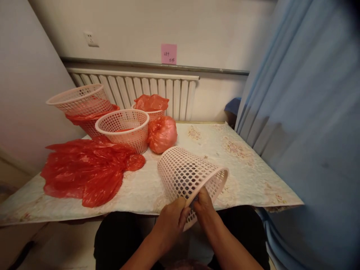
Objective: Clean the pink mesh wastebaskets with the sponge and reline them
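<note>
A pale pink plastic basket (pixel 187 168) with a mesh of holes lies on its side at the table's front edge, its mouth tilted toward me and to the right. My left hand (pixel 174 215) is closed around the near part of its rim, thumb over the edge. At the mouth, my right hand (pixel 204 206) is curled against the rim, close to the left one; its fingers are partly hidden inside. To the left, a crumpled heap of red plastic bags (pixel 87 170) spreads over the table.
Beyond the heap stand an upright pink basket (pixel 123 129), a tilted stacked basket (pixel 84 101) with red plastic under it, and a basket topped by red plastic (pixel 152 103). A stuffed red bag (pixel 163 135) sits beside them. A blue curtain (pixel 303 123) hangs at right; a radiator (pixel 177 93) is behind.
</note>
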`<action>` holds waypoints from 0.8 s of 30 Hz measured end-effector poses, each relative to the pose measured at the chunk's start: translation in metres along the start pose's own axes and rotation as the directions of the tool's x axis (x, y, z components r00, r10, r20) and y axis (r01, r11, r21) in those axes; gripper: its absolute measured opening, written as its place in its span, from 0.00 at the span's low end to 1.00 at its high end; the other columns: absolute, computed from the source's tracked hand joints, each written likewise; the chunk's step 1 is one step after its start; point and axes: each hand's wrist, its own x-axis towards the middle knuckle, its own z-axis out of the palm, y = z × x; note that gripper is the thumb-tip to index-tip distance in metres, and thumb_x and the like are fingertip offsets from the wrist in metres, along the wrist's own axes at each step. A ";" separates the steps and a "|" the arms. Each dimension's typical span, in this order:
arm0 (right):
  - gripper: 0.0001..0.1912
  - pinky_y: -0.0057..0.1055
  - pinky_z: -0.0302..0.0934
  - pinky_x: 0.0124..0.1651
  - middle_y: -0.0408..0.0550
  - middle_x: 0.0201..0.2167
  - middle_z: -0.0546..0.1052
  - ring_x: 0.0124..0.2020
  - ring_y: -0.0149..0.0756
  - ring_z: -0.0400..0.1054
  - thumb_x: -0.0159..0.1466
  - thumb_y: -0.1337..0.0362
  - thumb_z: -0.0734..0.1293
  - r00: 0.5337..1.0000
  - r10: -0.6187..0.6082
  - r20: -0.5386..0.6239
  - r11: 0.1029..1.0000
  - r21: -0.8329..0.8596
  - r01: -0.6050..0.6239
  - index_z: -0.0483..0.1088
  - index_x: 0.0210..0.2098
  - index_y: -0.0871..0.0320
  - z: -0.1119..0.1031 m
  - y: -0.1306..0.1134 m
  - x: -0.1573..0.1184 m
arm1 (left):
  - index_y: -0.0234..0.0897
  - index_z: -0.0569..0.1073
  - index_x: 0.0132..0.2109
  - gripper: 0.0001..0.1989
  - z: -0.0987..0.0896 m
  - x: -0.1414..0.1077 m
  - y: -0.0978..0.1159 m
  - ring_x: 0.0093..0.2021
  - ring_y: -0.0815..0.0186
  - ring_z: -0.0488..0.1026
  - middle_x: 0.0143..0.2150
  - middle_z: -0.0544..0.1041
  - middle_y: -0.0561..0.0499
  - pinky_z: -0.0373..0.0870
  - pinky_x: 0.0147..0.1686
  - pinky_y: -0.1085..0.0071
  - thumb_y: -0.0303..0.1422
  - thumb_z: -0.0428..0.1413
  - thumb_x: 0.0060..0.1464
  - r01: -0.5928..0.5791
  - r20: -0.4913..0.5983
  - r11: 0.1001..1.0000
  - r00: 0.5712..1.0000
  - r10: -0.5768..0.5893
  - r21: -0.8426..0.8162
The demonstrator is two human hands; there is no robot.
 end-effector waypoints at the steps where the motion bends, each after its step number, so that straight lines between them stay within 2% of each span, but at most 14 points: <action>1: 0.23 0.39 0.69 0.39 0.50 0.35 0.78 0.38 0.42 0.73 0.64 0.50 0.57 1.000 -0.005 0.002 0.999 0.041 0.005 0.71 0.47 0.60 0.001 -0.001 0.000 | 0.40 0.58 0.31 0.11 0.001 0.001 -0.001 0.27 0.67 0.65 0.27 0.68 0.54 0.57 0.29 0.71 0.35 0.42 0.63 -0.005 -0.007 1.000 1.000 0.005 -0.014; 3: 0.22 0.39 0.67 0.45 0.49 0.42 0.78 0.43 0.42 0.72 0.62 0.53 0.60 0.997 -0.063 0.051 0.998 0.004 0.063 0.70 0.50 0.58 0.002 0.003 0.000 | 0.41 0.58 0.31 0.12 0.002 0.002 -0.004 0.27 0.67 0.65 0.27 0.67 0.55 0.58 0.29 0.71 0.36 0.41 0.64 -0.008 -0.026 0.999 1.000 0.006 -0.054; 5: 0.21 0.39 0.64 0.52 0.50 0.45 0.77 0.49 0.43 0.69 0.61 0.54 0.62 0.979 -0.132 0.158 0.964 -0.211 0.164 0.70 0.50 0.57 0.002 0.014 0.002 | 0.41 0.57 0.31 0.12 0.004 0.003 -0.008 0.27 0.67 0.64 0.27 0.66 0.55 0.58 0.29 0.71 0.37 0.41 0.64 -0.005 -0.046 0.997 0.999 0.001 -0.082; 8: 0.20 0.39 0.60 0.57 0.50 0.49 0.75 0.56 0.44 0.64 0.61 0.56 0.62 0.953 -0.116 0.279 0.835 -0.493 0.246 0.71 0.51 0.53 0.000 0.038 0.007 | 0.41 0.56 0.30 0.12 0.006 0.001 -0.013 0.27 0.67 0.63 0.26 0.66 0.55 0.57 0.29 0.71 0.36 0.42 0.63 -0.004 -0.059 0.997 0.998 -0.001 -0.074; 11: 0.19 0.40 0.58 0.59 0.48 0.53 0.73 0.57 0.44 0.63 0.62 0.59 0.62 0.929 -0.079 0.361 0.705 -0.639 0.308 0.70 0.53 0.50 -0.007 0.057 0.013 | 0.41 0.55 0.30 0.12 0.008 -0.001 -0.015 0.26 0.67 0.63 0.26 0.65 0.55 0.56 0.28 0.71 0.36 0.42 0.63 0.017 -0.056 0.999 0.998 -0.020 -0.047; 15: 0.20 0.43 0.56 0.60 0.48 0.57 0.70 0.59 0.46 0.61 0.61 0.63 0.63 0.871 -0.080 0.484 0.560 -0.701 0.441 0.70 0.53 0.50 -0.031 0.059 0.029 | 0.41 0.56 0.30 0.12 0.007 -0.003 -0.012 0.28 0.66 0.64 0.27 0.65 0.55 0.56 0.30 0.70 0.36 0.42 0.63 0.027 -0.060 0.999 0.998 -0.028 -0.026; 18: 0.22 0.45 0.56 0.59 0.47 0.58 0.68 0.60 0.46 0.57 0.62 0.64 0.62 0.844 -0.155 0.514 0.367 -0.763 0.532 0.67 0.56 0.49 -0.054 0.052 0.045 | 0.41 0.56 0.30 0.12 0.007 -0.003 -0.010 0.28 0.66 0.65 0.28 0.66 0.54 0.57 0.30 0.70 0.36 0.42 0.63 0.028 -0.044 0.999 0.999 -0.029 -0.019; 21: 0.22 0.47 0.55 0.58 0.46 0.56 0.70 0.60 0.47 0.56 0.62 0.66 0.61 0.834 -0.190 0.518 0.195 -0.813 0.549 0.68 0.55 0.46 -0.072 0.054 0.052 | 0.41 0.57 0.30 0.12 0.007 -0.002 -0.010 0.28 0.66 0.65 0.28 0.67 0.54 0.56 0.29 0.71 0.36 0.42 0.63 0.043 -0.043 0.999 0.998 -0.043 -0.017; 24: 0.23 0.48 0.52 0.58 0.49 0.55 0.70 0.59 0.50 0.56 0.59 0.67 0.64 0.830 -0.167 0.532 0.097 -0.829 0.551 0.69 0.54 0.49 -0.078 0.067 0.047 | 0.41 0.56 0.30 0.12 0.008 0.000 -0.010 0.27 0.66 0.64 0.27 0.66 0.55 0.56 0.29 0.71 0.36 0.42 0.63 0.044 -0.053 0.999 0.998 -0.044 -0.012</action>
